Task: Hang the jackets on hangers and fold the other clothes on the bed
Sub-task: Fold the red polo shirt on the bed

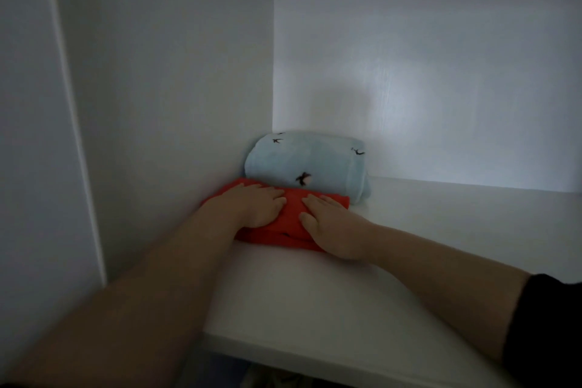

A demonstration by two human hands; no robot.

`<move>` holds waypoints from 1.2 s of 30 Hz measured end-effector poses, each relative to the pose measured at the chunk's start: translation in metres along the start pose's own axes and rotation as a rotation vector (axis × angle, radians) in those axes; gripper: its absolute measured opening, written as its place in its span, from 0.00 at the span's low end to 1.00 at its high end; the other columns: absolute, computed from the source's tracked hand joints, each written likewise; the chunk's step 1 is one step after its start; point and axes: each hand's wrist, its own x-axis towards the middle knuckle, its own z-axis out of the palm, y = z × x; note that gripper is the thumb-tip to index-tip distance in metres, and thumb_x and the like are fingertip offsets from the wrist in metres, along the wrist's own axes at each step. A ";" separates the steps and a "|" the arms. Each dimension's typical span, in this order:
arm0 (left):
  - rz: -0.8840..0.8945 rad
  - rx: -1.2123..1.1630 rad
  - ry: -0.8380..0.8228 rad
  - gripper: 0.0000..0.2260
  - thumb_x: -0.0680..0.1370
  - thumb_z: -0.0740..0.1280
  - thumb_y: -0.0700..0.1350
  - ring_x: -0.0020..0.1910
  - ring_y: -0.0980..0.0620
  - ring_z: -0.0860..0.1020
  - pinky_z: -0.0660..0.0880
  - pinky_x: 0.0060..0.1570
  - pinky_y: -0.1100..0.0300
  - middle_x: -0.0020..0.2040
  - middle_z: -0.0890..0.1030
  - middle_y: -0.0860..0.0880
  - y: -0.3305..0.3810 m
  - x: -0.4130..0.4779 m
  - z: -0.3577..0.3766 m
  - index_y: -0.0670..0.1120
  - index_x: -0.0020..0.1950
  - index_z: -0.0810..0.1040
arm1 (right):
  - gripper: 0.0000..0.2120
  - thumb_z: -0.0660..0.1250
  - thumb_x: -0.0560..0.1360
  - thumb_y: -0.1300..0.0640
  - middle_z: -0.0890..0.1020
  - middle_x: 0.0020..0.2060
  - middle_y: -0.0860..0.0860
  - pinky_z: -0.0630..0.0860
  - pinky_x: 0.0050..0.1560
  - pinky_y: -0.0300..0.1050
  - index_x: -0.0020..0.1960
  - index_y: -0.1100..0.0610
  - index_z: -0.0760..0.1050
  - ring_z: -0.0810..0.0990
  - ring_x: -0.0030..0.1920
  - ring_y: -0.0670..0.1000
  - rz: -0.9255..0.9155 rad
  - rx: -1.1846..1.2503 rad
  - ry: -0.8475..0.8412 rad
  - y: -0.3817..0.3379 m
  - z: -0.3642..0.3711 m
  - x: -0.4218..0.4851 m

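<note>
Red cloth, a folded garment, lies on the white shelf beneath both my hands. My left hand and right hand lie flat on top of it, fingers straight, pressing down and gripping nothing. I judge it soft, light and floppy. Lifted by one edge it would sag and unfold, so I would take it at both ends with palms underneath, or simply slide it. Just beyond my fingertips a pale blue folded garment with small black marks touches its far edge. The side wall stands close to the left of my left hand, and the back panel closes off any push deeper.
</note>
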 end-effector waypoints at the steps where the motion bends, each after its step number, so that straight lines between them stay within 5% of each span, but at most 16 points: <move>1: -0.009 0.011 -0.018 0.23 0.84 0.44 0.55 0.77 0.49 0.55 0.51 0.75 0.48 0.79 0.55 0.50 0.001 0.000 0.000 0.51 0.78 0.54 | 0.23 0.47 0.84 0.52 0.59 0.75 0.61 0.45 0.73 0.48 0.73 0.66 0.60 0.56 0.75 0.57 0.010 -0.036 -0.019 0.001 0.000 0.000; 6: -0.020 -0.024 0.086 0.21 0.83 0.48 0.55 0.73 0.47 0.64 0.59 0.72 0.49 0.75 0.65 0.47 0.002 -0.001 0.003 0.52 0.74 0.65 | 0.27 0.47 0.83 0.46 0.58 0.76 0.57 0.50 0.75 0.48 0.76 0.62 0.57 0.55 0.76 0.53 0.031 -0.039 -0.062 0.000 -0.009 -0.003; 9: -0.004 -0.109 0.139 0.16 0.82 0.54 0.51 0.65 0.46 0.72 0.67 0.65 0.52 0.67 0.74 0.45 0.008 -0.003 -0.003 0.47 0.65 0.75 | 0.21 0.48 0.83 0.46 0.75 0.58 0.56 0.65 0.64 0.46 0.59 0.60 0.72 0.72 0.63 0.56 0.070 0.085 -0.063 0.010 -0.034 -0.023; 11: 0.045 -0.208 0.200 0.15 0.82 0.57 0.48 0.64 0.46 0.73 0.68 0.64 0.54 0.66 0.75 0.44 0.028 -0.005 -0.014 0.45 0.64 0.76 | 0.21 0.50 0.83 0.46 0.78 0.53 0.55 0.69 0.59 0.46 0.55 0.61 0.73 0.75 0.56 0.55 0.089 0.137 0.028 0.020 -0.054 -0.046; 16: 0.287 -0.333 0.371 0.18 0.80 0.60 0.49 0.68 0.46 0.70 0.66 0.67 0.53 0.69 0.73 0.46 0.144 -0.024 -0.043 0.47 0.69 0.73 | 0.21 0.52 0.82 0.46 0.78 0.59 0.56 0.70 0.59 0.49 0.65 0.58 0.72 0.74 0.60 0.57 0.246 -0.151 0.445 0.046 -0.087 -0.144; 21: 0.571 -0.410 0.403 0.20 0.81 0.60 0.48 0.71 0.49 0.64 0.63 0.70 0.54 0.72 0.68 0.50 0.287 -0.083 -0.053 0.49 0.73 0.68 | 0.18 0.55 0.81 0.50 0.79 0.56 0.56 0.69 0.58 0.51 0.61 0.60 0.74 0.75 0.57 0.59 0.460 -0.470 0.602 0.061 -0.119 -0.307; 26: 0.905 -0.444 0.498 0.22 0.79 0.61 0.47 0.73 0.47 0.61 0.61 0.70 0.54 0.75 0.63 0.47 0.441 -0.196 -0.054 0.47 0.73 0.66 | 0.17 0.62 0.78 0.54 0.75 0.63 0.63 0.68 0.65 0.56 0.60 0.65 0.76 0.72 0.65 0.63 0.739 -0.719 0.618 0.039 -0.136 -0.519; 31: 1.342 -0.595 0.768 0.27 0.76 0.62 0.48 0.75 0.40 0.60 0.60 0.69 0.41 0.77 0.59 0.40 0.578 -0.376 -0.046 0.44 0.75 0.64 | 0.22 0.60 0.77 0.50 0.70 0.69 0.63 0.62 0.69 0.63 0.64 0.64 0.73 0.67 0.70 0.64 1.081 -0.884 0.622 -0.033 -0.145 -0.725; 36: 1.576 -0.683 0.763 0.27 0.79 0.56 0.53 0.77 0.41 0.53 0.54 0.72 0.40 0.78 0.54 0.42 0.675 -0.555 -0.030 0.47 0.77 0.59 | 0.26 0.54 0.79 0.46 0.63 0.74 0.60 0.52 0.73 0.59 0.71 0.61 0.66 0.59 0.75 0.61 1.454 -1.010 0.576 -0.129 -0.136 -0.902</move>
